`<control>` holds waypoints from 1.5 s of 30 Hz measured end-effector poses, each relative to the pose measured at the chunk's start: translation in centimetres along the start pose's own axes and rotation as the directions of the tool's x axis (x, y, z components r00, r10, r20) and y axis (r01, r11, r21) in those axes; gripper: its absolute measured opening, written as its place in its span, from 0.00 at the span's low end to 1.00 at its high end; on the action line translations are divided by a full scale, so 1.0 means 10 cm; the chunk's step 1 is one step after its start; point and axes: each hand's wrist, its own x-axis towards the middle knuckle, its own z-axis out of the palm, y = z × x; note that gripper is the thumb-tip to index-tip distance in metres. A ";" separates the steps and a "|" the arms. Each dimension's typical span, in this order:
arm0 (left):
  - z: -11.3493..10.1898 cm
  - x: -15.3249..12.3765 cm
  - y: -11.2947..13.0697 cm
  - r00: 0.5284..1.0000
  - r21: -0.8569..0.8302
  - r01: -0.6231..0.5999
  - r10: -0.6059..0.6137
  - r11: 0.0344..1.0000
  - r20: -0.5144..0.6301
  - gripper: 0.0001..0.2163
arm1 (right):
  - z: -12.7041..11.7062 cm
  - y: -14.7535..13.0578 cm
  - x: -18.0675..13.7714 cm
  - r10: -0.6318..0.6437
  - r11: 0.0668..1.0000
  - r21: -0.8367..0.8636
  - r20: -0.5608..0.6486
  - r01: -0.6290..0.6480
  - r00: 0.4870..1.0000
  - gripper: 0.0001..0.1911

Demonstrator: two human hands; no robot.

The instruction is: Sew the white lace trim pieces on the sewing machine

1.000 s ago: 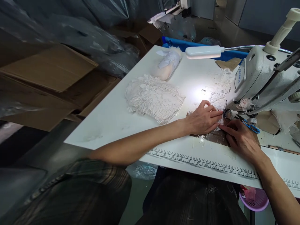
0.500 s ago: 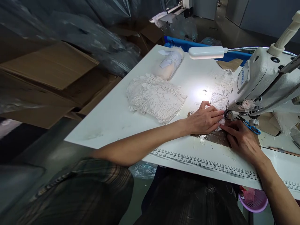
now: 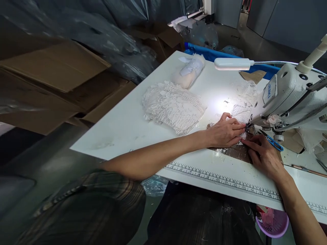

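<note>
While the left hand [image 3: 225, 133] covers lace [image 3: 240, 111], the right hand [image 3: 264, 154] curls.

A cardboard box [image 3: 58, 68] sits left, a purple basket [image 3: 280, 223] right.

The lace [image 3: 240, 111] is openwork cloth, the sewing machine [image 3: 284, 100] painted metal, the desk [image 3: 122, 132] smooth and faintly glossy, the carton [image 3: 55, 64] matt cardboard.

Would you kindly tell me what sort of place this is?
Probably a sewing workshop: there's a sewing machine, a pile of lace and a ruler printed along the table's edge.
</note>
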 end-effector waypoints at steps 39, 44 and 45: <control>0.01 0.05 0.08 0.998 0.135 0.061 -0.057 0.989 -0.027 0.14 | 0.08 0.00 0.03 0.113 0.985 -0.142 0.075 -0.101 0.991 0.22; 0.06 0.08 0.13 0.989 0.082 0.146 -0.144 0.986 -0.031 0.15 | 0.10 0.03 0.02 0.135 0.989 -0.060 0.035 -0.133 0.990 0.22; 0.06 0.09 0.15 0.988 0.074 0.154 -0.152 0.985 -0.029 0.15 | 0.09 0.04 0.01 0.139 0.990 -0.013 0.005 -0.139 0.990 0.21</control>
